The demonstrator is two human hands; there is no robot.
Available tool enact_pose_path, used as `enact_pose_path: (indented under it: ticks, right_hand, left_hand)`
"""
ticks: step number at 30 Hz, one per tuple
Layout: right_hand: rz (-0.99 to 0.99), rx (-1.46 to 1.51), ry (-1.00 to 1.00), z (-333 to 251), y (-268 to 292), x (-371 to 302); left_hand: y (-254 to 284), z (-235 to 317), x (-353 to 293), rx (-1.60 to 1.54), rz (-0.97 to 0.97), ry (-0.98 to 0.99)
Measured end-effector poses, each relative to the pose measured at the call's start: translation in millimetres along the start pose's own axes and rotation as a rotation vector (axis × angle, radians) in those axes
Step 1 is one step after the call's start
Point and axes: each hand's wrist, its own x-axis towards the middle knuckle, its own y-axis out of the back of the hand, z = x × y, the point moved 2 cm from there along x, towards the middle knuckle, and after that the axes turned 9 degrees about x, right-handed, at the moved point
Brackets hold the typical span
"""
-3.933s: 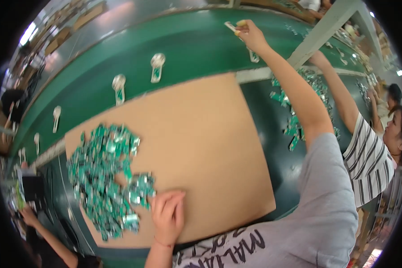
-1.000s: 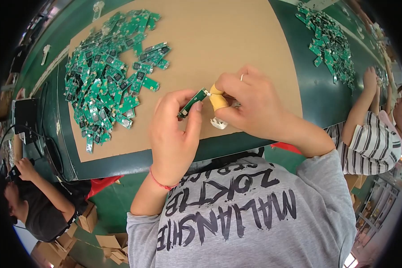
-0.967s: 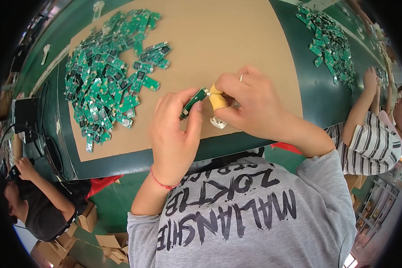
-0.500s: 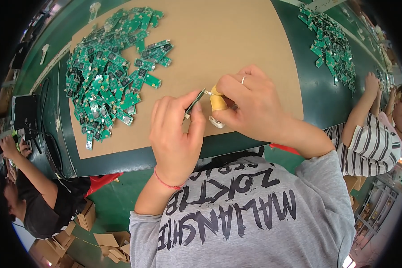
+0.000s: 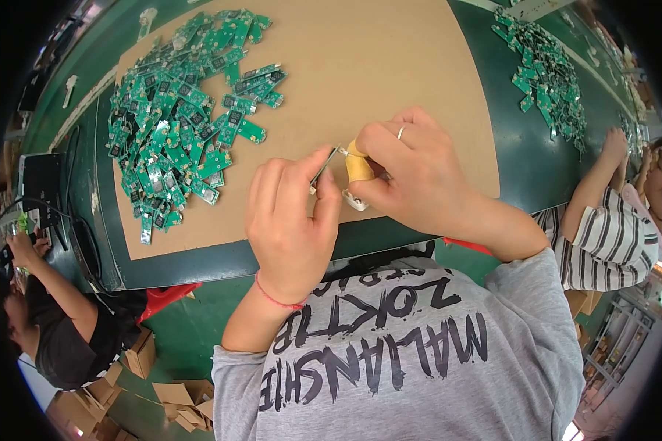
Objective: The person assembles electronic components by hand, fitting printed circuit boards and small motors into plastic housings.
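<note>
Pinched between thumb and fingers of my left hand [image 5: 287,217] is a narrow green circuit board [image 5: 324,169], tilted edge-on. My right hand [image 5: 423,169] is closed close beside it, with yellow covers [image 5: 360,169] on the fingers and a ring. A small metal tip [image 5: 343,151] sticks out from its fingers and meets the board's upper end. Below those fingers shows a white plastic piece [image 5: 355,201]; whether it joins the metal tip is hidden. Left of my hands, a large heap of green circuit boards [image 5: 173,121] is spread out.
A brown cardboard sheet [image 5: 375,66] covers much of the green table [image 5: 191,275]. More boards [image 5: 541,81] lie piled at the far right. A black device [image 5: 40,176] with cables stands at left. People work on both sides; cardboard boxes [image 5: 180,397] sit on the floor.
My hands stay almost in place, with the board and metal tip still together. The board turns slightly. The person at left has moved their hands a little.
</note>
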Motion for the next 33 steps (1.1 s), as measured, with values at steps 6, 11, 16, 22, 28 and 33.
enact_pose_path:
  ticks: [6, 11, 16, 22, 28, 33]
  right_hand:
    - [-0.009, -0.043, 0.02, -0.4, -3.4, 0.1]
    - [-0.003, 0.005, 0.049, 0.6, -4.8, 0.3]
    - [0.002, 0.041, 0.052, 1.5, -7.3, -0.9]
    - [-0.039, 1.082, -0.509, 6.2, -2.3, -0.2]
    - [-0.054, 0.757, -0.258, 14.0, -5.3, -0.7]
    - [0.011, 0.482, 0.139, 17.1, 11.2, 14.6]
  left_hand:
    - [-1.2, -0.1, -0.8, 0.031, 0.005, -0.039]
    - [-0.9, 0.4, 0.0, 0.034, 0.015, -0.073]
    - [-2.1, -1.8, -3.2, -0.014, -0.007, -0.052]
    - [-5.1, -25.4, -0.9, -0.573, 0.024, 0.195]
    - [-15.6, -14.7, -9.8, -0.708, -0.034, 0.308]
    - [-15.7, -17.9, -13.0, -0.508, -0.242, 0.37]
